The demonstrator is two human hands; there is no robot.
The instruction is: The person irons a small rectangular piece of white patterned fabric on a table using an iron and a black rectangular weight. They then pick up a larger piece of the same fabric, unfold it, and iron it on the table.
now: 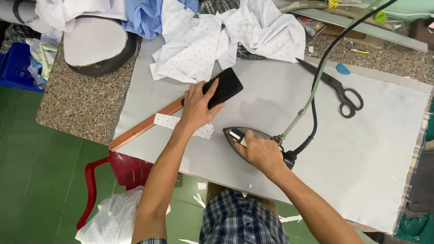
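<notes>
My left hand [197, 106] grips a flat black rectangular block [225, 86] and rests over a long wooden ruler [144, 127] lying diagonally on the grey pressing cloth [361, 149]. A narrow strip of white dotted fabric [166, 120] lies under and beside that hand. My right hand [259, 152] is closed on the handle of a grey steam iron [231, 135], which sits flat on the cloth with its tip pointing left toward the strip. A black cord and a green hose [316, 81] run from the iron's rear up to the right.
Black scissors [340, 92] lie on the cloth at the right. Crumpled white dotted fabric [212, 36] and blue fabric [144, 18] are piled at the far edge. A round padded form [92, 43] sits on the speckled counter. A red chair [122, 174] holds cloth below.
</notes>
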